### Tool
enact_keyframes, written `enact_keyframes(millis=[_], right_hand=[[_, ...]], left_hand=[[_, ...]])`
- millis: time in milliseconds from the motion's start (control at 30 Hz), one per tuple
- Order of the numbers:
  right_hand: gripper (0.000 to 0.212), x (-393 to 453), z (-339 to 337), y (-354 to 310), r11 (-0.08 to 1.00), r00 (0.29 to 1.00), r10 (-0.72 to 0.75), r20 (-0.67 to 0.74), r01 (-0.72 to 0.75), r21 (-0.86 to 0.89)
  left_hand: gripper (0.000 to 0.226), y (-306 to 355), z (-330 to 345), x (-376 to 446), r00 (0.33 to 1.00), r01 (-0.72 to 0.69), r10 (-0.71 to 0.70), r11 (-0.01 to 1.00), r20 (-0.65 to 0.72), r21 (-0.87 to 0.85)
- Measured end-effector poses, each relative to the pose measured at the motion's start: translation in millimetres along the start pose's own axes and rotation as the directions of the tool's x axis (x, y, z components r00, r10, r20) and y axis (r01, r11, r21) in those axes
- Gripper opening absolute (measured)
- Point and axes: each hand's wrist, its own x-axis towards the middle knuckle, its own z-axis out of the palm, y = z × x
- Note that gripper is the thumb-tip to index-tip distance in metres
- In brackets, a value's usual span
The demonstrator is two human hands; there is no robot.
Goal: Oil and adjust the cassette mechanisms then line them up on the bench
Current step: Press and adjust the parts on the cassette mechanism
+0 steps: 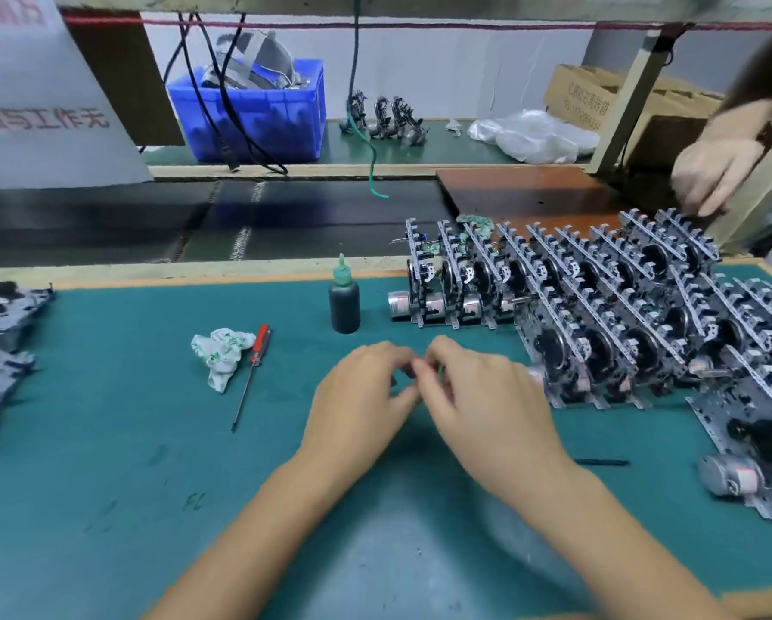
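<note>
My left hand [361, 396] and my right hand [482, 396] meet fingertip to fingertip low over the green bench mat [129, 440]. A thin green sliver [440, 371] shows between my right fingers; motion blur hides what it is. Several cassette mechanisms [554, 279] stand upright in rows to the right, a nearer row [598, 355] just right of my right hand, and one more [755, 449] at the lower right. A dark oil bottle [343, 302] with a green nozzle stands beyond my hands. To its left lies a red-handled screwdriver [254, 364].
A crumpled white cloth [220, 353] lies beside the screwdriver, and a thin black stick [601, 462] lies right of my forearm. Another person's hand [715, 172] reaches over the far rows. Behind run a dark conveyor belt [151, 217], a blue crate [250, 109] and a brown board [522, 190].
</note>
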Motion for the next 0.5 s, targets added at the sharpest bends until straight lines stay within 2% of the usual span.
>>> enact_keyframes(millis=[67,167,233,300,400,500], right_hand=[[0.023,7.9,21.5,-21.6,0.995,0.988,-0.102,0.116,0.102,0.007],[0.021,26.4,52.9,-66.3,0.955,0.924,-0.296,0.244,0.286,0.076],[0.020,43.3,70.8,-101.8,0.917,0.878,-0.397,0.265,0.374,0.135],[0.022,63.4,89.2,-140.2,0.873,0.839,-0.485,0.246,0.451,0.185],[0.026,94.5,117.4,-197.5,0.826,0.803,-0.534,0.265,0.430,0.363],[0.033,121.0,144.1,-247.0,0.818,0.812,-0.507,0.290,0.348,0.458]], left_hand=[[0.016,-37.3,-25.8,-18.4,0.986,0.137,-0.138,0.990,-0.096,-0.016],[0.021,-86.4,-68.3,-46.3,0.928,0.292,-0.282,0.957,-0.245,0.004],[0.016,-109.2,-102.2,-61.5,0.884,0.336,-0.262,0.932,-0.387,0.137],[0.018,-130.6,-138.7,-74.1,0.820,0.382,-0.164,0.870,-0.549,0.311],[0.054,-161.7,-186.9,-90.6,0.697,0.524,-0.122,0.759,-0.707,0.386],[0.095,-179.1,-210.2,-96.7,0.668,0.667,-0.279,0.636,-0.690,0.389]])
